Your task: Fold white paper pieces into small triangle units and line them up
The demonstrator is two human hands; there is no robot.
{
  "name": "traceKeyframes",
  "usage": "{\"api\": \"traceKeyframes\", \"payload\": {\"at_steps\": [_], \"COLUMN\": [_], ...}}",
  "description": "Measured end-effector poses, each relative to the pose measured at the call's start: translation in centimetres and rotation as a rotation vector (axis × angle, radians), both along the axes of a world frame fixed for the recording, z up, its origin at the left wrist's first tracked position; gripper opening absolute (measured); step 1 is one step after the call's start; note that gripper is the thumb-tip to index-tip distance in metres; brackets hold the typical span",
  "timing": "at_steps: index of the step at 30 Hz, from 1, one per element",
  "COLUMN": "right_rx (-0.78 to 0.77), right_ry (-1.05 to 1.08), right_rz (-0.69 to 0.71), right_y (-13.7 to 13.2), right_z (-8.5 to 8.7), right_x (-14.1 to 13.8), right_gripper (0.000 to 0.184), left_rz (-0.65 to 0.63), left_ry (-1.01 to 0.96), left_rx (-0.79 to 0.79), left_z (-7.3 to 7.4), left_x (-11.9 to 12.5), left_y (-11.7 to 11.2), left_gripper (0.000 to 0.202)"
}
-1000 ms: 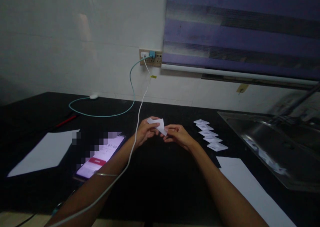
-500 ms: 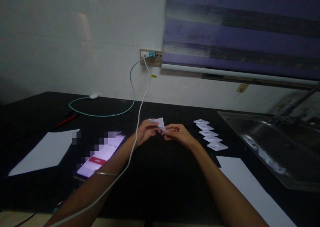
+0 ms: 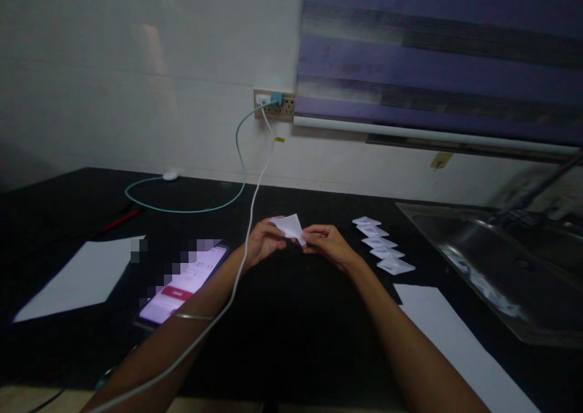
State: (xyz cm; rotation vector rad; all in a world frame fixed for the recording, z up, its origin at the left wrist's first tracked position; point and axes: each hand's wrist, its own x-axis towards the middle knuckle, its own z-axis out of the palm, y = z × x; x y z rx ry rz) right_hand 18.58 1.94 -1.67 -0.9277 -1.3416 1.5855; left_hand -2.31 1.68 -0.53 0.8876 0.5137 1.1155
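Centre of frame: small white folded paper [image 3: 289, 226], triangular, one point toward the lower right, flat crease lines faintly visible; raised just above the black counter [image 3: 291, 328]. Left hand [image 3: 263, 242] pinches its left edge with fingers curled; right hand [image 3: 328, 245] pinches the lower right tip between thumb and fingers. Both hands grasp the same piece.

Right of the hands: row of five small folded white pieces [image 3: 383, 246] lying on the counter, running diagonally toward the lower right. White sheet [image 3: 449, 334] at lower right, another white sheet [image 3: 82, 276] at left. Lit phone [image 3: 184, 284] lies beside the left forearm. White cable [image 3: 248, 231] crosses the left arm. Steel sink [image 3: 496, 267] at right edge.
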Motion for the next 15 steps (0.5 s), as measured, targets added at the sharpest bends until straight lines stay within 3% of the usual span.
{"api": "traceKeyframes", "payload": {"at_steps": [11, 15], "right_rx": [0.217, 0.256], "right_ry": [-0.145, -0.181], "right_rz": [-0.063, -0.077], "right_y": [-0.1, 0.1], "right_z": [0.6, 0.4], "right_x": [-0.4, -0.1], "right_gripper": [0.031, 0.03], "left_rz": [-0.043, -0.129], "left_ry": [0.02, 0.038], "left_rx": [-0.066, -0.164], "left_z": [0.6, 1.1], "left_x": [0.0, -0.5], "left_y": [-0.3, -0.5], "left_gripper": [0.021, 0.029]}}
